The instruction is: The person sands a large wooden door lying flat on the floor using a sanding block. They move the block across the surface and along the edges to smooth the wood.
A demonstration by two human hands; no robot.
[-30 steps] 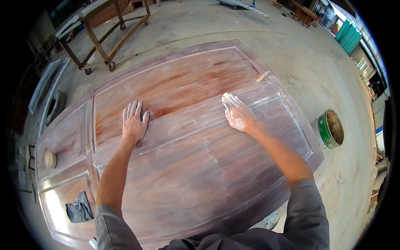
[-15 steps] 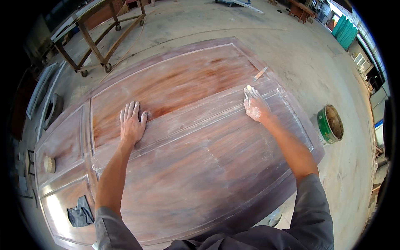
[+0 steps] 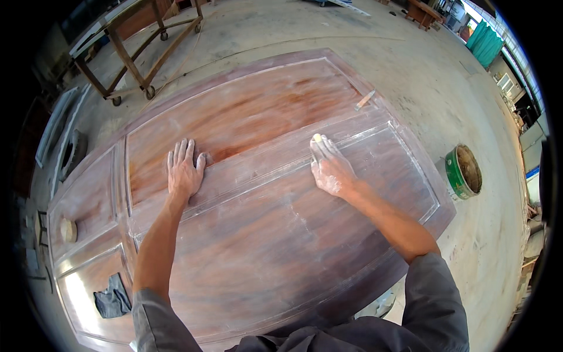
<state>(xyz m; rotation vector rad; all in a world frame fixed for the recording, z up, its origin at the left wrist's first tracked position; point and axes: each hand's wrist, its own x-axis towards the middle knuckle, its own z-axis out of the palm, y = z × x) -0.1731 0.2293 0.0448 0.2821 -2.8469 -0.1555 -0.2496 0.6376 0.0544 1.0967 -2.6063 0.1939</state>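
My left hand (image 3: pixel 185 171) lies flat with fingers spread on a large reddish-brown wooden panel door (image 3: pixel 252 246), near its raised middle moulding. Nothing is in that hand. Dusted white, my right hand (image 3: pixel 331 167) presses on the pale, dusty moulding line to the right of the left hand. Its fingers are together, and a small pale yellow piece (image 3: pixel 317 138) shows at the fingertips. What lies under those fingers is hidden. Beyond the right hand, a flat-bladed scraper (image 3: pixel 365 100) rests near the door's far right corner.
A dark cloth (image 3: pixel 112 297) and a round pale block (image 3: pixel 68 230) lie on the door's left part. To the right, a green can (image 3: pixel 454 173) stands on the floor. A wheeled wooden frame (image 3: pixel 135 64) is at the far left, with a tyre (image 3: pixel 74 154) nearby.
My right hand has slid left and nearer along the moulding, toward my left hand. The left hand stays in place on the door. The view has shifted slightly.
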